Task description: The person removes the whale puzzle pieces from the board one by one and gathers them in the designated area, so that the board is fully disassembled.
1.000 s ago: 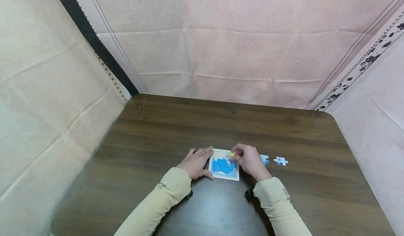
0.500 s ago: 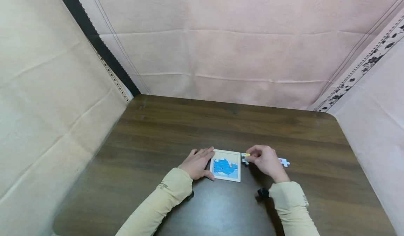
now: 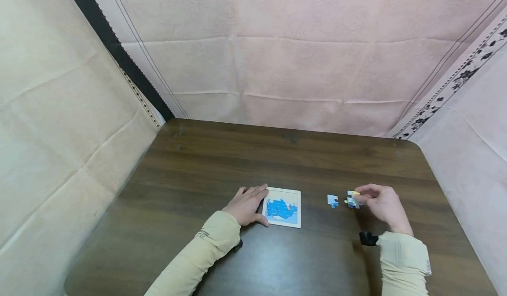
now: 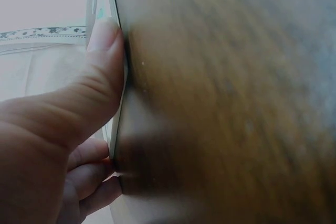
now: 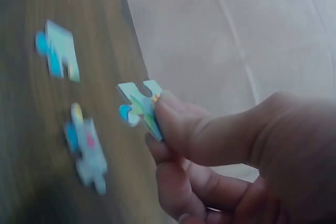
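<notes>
A small jigsaw puzzle tray (image 3: pixel 299 210) with a pale frame and a blue whale picture (image 3: pixel 281 209) lies on the table. My left hand (image 3: pixel 245 206) rests along its left side, fingers at the upper left corner and thumb near the lower one. In the left wrist view, the thumb (image 4: pixel 102 51) presses along the tray's edge. My right hand (image 3: pixel 382 203) pinches a jigsaw piece (image 5: pixel 137 103) with blue, green and yellow print between thumb and fingers. Below it lies a loose piece (image 5: pixel 90 148) with a pink spot; another loose piece (image 3: pixel 332 200) is to its left.
The brown wooden table (image 3: pixel 222 155) has pale cloth (image 3: pixel 277 76) hanging behind it and at both sides. A black band (image 3: pixel 368 239) circles the right wrist by the cream sleeve (image 3: pixel 404 261).
My right hand has moved right with the jigsaw piece, from over the tray to over the farther loose piece. The nearer loose piece is uncovered. My left hand stays at the tray's side.
</notes>
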A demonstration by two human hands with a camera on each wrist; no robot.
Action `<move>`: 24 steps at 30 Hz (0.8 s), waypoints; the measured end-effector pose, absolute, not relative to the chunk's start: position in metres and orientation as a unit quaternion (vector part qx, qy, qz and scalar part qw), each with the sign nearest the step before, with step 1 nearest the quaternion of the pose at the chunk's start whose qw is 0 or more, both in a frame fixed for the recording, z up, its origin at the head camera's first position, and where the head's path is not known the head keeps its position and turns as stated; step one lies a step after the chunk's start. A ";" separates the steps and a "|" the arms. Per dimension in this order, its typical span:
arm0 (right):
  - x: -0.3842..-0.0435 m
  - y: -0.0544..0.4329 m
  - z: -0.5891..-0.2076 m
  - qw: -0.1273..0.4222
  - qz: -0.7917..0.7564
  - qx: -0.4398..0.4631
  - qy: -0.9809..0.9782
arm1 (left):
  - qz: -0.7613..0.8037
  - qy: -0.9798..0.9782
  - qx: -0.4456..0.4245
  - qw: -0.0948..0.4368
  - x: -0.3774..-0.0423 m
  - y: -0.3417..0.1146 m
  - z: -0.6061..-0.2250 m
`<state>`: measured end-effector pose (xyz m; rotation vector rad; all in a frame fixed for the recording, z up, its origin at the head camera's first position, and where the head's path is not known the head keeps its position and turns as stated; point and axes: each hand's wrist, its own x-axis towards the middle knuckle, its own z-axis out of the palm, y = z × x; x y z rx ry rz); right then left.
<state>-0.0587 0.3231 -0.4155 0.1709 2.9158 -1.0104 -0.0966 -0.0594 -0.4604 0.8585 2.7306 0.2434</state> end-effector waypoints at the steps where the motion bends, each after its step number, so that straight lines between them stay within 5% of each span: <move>1: -0.057 0.328 -0.416 0.026 -0.327 0.063 0.942 | 0.084 0.942 0.296 0.134 -0.097 -0.059 -0.460; 24: -0.046 0.372 -0.433 0.008 -0.278 0.129 0.952 | 0.086 0.943 0.293 0.132 -0.097 -0.059 -0.461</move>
